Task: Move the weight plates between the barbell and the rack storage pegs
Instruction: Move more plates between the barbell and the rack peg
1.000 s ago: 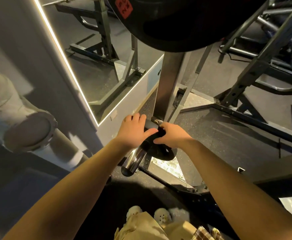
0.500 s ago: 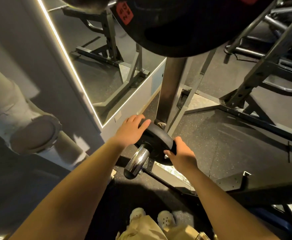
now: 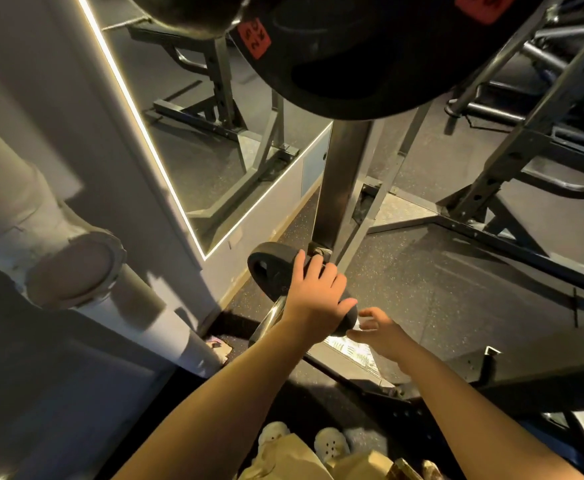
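Observation:
A small black weight plate (image 3: 270, 271) sits on a chrome storage peg (image 3: 272, 315) low on the rack upright (image 3: 342, 188). My left hand (image 3: 313, 296) lies over the plate's front, fingers curled over its upper rim and thumb on its right side. Just off the plate's lower right edge, my right hand (image 3: 382, 332) hovers with fingers spread and nothing in it. A large black plate with red labels (image 3: 352, 64) hangs overhead at the top of the view, close to the camera.
A mirror with a lit edge (image 3: 138, 109) leans on the wall at left. A white pipe with a round flange (image 3: 72, 271) juts out at far left. Dark rack frames (image 3: 491, 233) cross the rubber floor on the right. My feet (image 3: 330, 445) stand below.
My left hand has slid from the plate's left rim across its front. My right hand has let go of the plate's lower edge and pulled back, fingers spread.

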{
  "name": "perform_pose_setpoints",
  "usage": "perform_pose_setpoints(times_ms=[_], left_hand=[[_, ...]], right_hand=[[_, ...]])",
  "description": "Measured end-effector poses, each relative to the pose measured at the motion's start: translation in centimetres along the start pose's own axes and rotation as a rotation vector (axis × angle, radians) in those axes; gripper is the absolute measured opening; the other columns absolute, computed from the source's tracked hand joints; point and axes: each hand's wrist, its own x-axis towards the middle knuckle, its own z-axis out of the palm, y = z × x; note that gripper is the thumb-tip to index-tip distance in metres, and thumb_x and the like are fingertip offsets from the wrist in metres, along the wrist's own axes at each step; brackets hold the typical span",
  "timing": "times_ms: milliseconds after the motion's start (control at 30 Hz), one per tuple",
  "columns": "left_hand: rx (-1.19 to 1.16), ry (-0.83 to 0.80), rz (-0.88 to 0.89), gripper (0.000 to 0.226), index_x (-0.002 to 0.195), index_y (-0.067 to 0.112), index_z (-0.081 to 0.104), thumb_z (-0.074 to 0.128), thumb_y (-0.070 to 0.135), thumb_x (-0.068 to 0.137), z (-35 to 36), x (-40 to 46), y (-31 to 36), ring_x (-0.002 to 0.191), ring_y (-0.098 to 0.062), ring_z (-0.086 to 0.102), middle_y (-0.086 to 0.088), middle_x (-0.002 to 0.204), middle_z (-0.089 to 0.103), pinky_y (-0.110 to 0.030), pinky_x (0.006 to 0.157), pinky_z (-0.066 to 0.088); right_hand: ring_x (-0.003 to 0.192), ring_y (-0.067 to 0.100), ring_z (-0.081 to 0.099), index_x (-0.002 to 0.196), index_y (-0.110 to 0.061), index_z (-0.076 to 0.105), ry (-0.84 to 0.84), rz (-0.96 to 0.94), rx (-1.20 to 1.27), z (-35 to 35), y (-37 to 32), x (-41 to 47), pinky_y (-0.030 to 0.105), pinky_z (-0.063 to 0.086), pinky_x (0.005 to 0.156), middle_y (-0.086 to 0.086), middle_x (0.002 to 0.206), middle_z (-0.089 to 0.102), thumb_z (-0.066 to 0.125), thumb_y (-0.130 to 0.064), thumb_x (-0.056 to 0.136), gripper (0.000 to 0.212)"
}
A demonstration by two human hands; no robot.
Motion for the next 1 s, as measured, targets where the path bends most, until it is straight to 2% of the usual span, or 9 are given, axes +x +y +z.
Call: perform_pose_setpoints(times_ms=[100, 167, 233, 333, 500, 633, 800, 900, 1000], left_hand=[[-0.024, -0.040, 0.031, 0.051, 0.093, 0.008, 0.068, 0.042, 0.052, 0.094, 0.6, -0.3, 0.0, 0.100, -0.031, 0.061, -0.012, 0.098, 0.069, -0.054, 0.107, 0.033], [-0.044, 0.007, 0.042, 0.053, 0.095, 0.009, 0.069, 0.045, 0.056, 0.092, 0.9, -0.3, -0.5, 0.101, -0.030, 0.061, -0.011, 0.099, 0.069, -0.053, 0.107, 0.034], [-0.043, 0.047, 0.023, 0.054, 0.096, 0.011, 0.070, 0.045, 0.058, 0.091, 0.8, -0.4, -0.6, 0.103, -0.030, 0.062, -0.011, 0.100, 0.070, -0.055, 0.106, 0.034], [-0.019, 0.069, -0.043, 0.050, 0.091, 0.012, 0.070, 0.045, 0.056, 0.091, 0.4, -0.4, -0.1, 0.103, -0.029, 0.062, -0.010, 0.097, 0.070, -0.062, 0.104, 0.031], [-0.031, 0.065, -0.131, 0.041, 0.088, 0.012, 0.068, 0.047, 0.047, 0.090, 0.4, -0.4, 0.1, 0.103, -0.031, 0.060, -0.012, 0.096, 0.067, -0.066, 0.101, 0.027], [-0.024, 0.092, -0.098, 0.043, 0.092, 0.012, 0.069, 0.043, 0.047, 0.093, 0.6, -0.4, -0.6, 0.103, -0.031, 0.059, -0.012, 0.098, 0.067, -0.066, 0.103, 0.025], [-0.045, 0.049, -0.029, 0.048, 0.097, 0.015, 0.069, 0.037, 0.051, 0.096, 1.2, -0.3, -2.3, 0.104, -0.028, 0.059, -0.009, 0.101, 0.067, -0.065, 0.099, 0.030], [-0.124, -0.105, -0.115, 0.049, 0.104, 0.022, 0.067, 0.032, 0.055, 0.094, 0.1, 0.0, -3.3, 0.112, -0.024, 0.055, -0.003, 0.111, 0.064, -0.063, 0.103, 0.028], [-0.251, -0.227, -0.264, 0.047, 0.113, 0.032, 0.057, 0.030, 0.062, 0.090, -1.0, 0.5, -5.0, 0.121, -0.016, 0.043, 0.007, 0.121, 0.053, -0.053, 0.111, 0.020]], right_hand=[[0.102, 0.020, 0.053, 0.124, -0.013, 0.048, 0.001, -0.086, -0.242, 0.9, -0.5, 0.0, 0.031, 0.044, 0.084, 0.007, 0.120, 0.055, 0.073, -0.020, 0.083, 0.048], [0.102, 0.022, 0.055, 0.127, -0.016, 0.045, 0.031, -0.116, -0.394, 1.3, -0.4, -0.1, 0.032, 0.045, 0.085, 0.005, 0.119, 0.057, 0.071, -0.025, 0.084, 0.051], [0.103, 0.023, 0.056, 0.134, -0.020, 0.041, 0.040, -0.113, -0.430, 1.3, -0.2, -0.3, 0.032, 0.045, 0.084, 0.005, 0.121, 0.057, 0.070, -0.027, 0.085, 0.057], [0.108, 0.023, 0.055, 0.141, -0.023, 0.035, 0.000, -0.117, -0.496, 0.5, -0.2, -0.6, 0.031, 0.044, 0.087, 0.007, 0.128, 0.054, 0.068, -0.027, 0.087, 0.064], [0.118, 0.023, 0.051, 0.140, -0.025, 0.038, -0.012, -0.129, -0.781, -0.9, -1.9, 0.0, 0.033, 0.044, 0.094, 0.005, 0.134, 0.050, 0.067, -0.039, 0.085, 0.064], [0.119, 0.022, 0.050, 0.143, -0.025, 0.035, -0.037, -0.104, -0.685, -1.1, -1.5, -0.7, 0.028, 0.042, 0.088, 0.004, 0.139, 0.047, 0.066, -0.035, 0.087, 0.065], [0.130, 0.025, 0.044, 0.147, -0.023, 0.028, -0.018, -0.059, -0.700, -1.5, 0.4, -1.4, 0.032, 0.040, 0.098, 0.006, 0.150, 0.037, 0.068, -0.035, 0.086, 0.073], [0.127, 0.025, 0.046, 0.146, -0.022, 0.029, 0.000, -0.070, -0.627, -1.7, -0.3, -1.6, 0.030, 0.041, 0.092, 0.006, 0.149, 0.038, 0.068, -0.035, 0.086, 0.073], [0.122, 0.024, 0.051, 0.146, -0.021, 0.029, 0.011, -0.077, -0.574, -1.6, -1.1, -1.6, 0.029, 0.043, 0.087, 0.005, 0.146, 0.042, 0.068, -0.033, 0.086, 0.072]])
